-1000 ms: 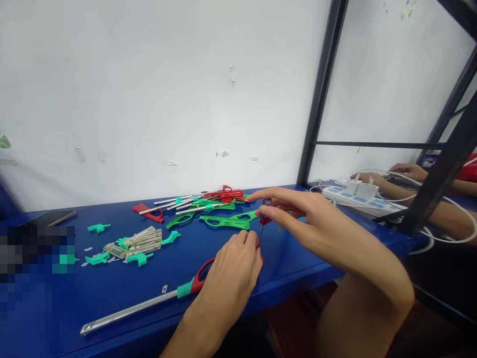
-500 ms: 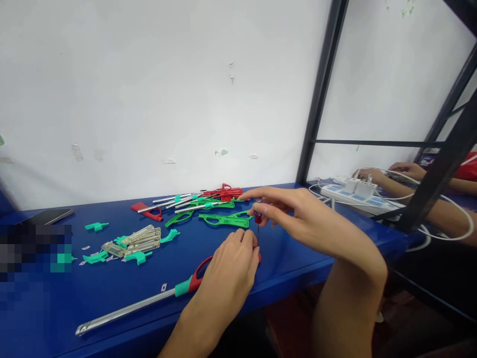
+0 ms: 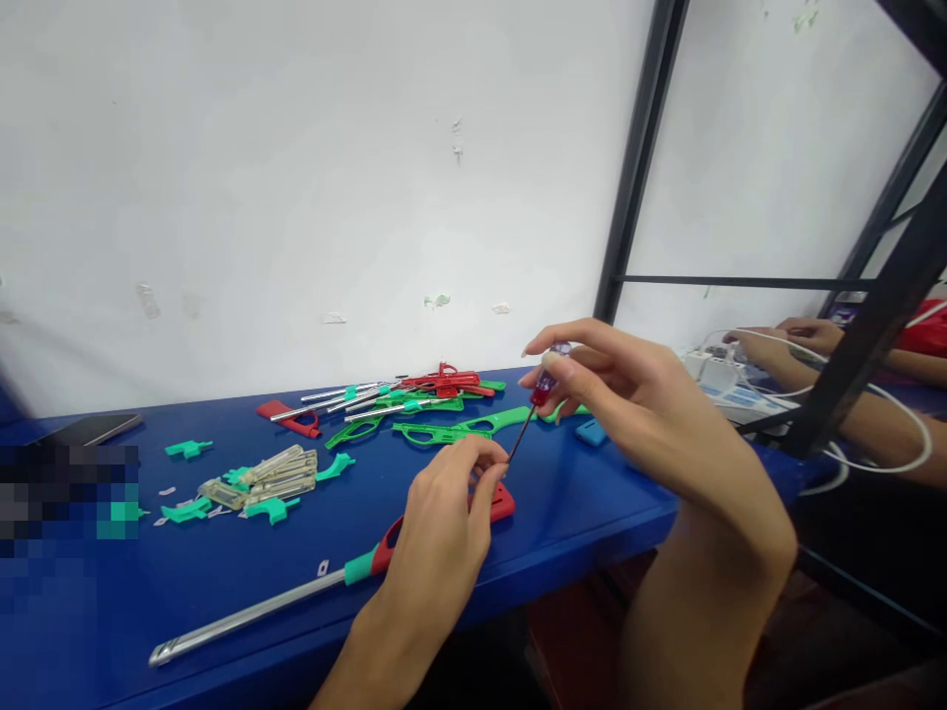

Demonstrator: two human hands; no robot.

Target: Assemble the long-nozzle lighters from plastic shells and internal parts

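Observation:
My right hand [image 3: 621,394] pinches the red handle of a small screwdriver [image 3: 534,406] and holds it tilted above the blue bench [image 3: 577,503]. The screwdriver's thin shaft points down-left toward my left hand [image 3: 444,513]. That hand rests with curled fingers on the red handle [image 3: 501,503] of a long gas lighter. The lighter's chrome tube [image 3: 244,616] runs left along the front of the bench.
Green and red lighter shells [image 3: 444,429] and metal tubes [image 3: 347,399] lie by the wall. Clear parts and teal triggers [image 3: 266,483] sit at the left. A phone [image 3: 93,429] lies far left. A black frame post [image 3: 632,177] stands right; another person's hands [image 3: 784,340] rest beyond it.
My right hand has lifted the screwdriver up and to the right, off the lighter handle, tilting it. A small blue piece now shows on the bench under that hand.

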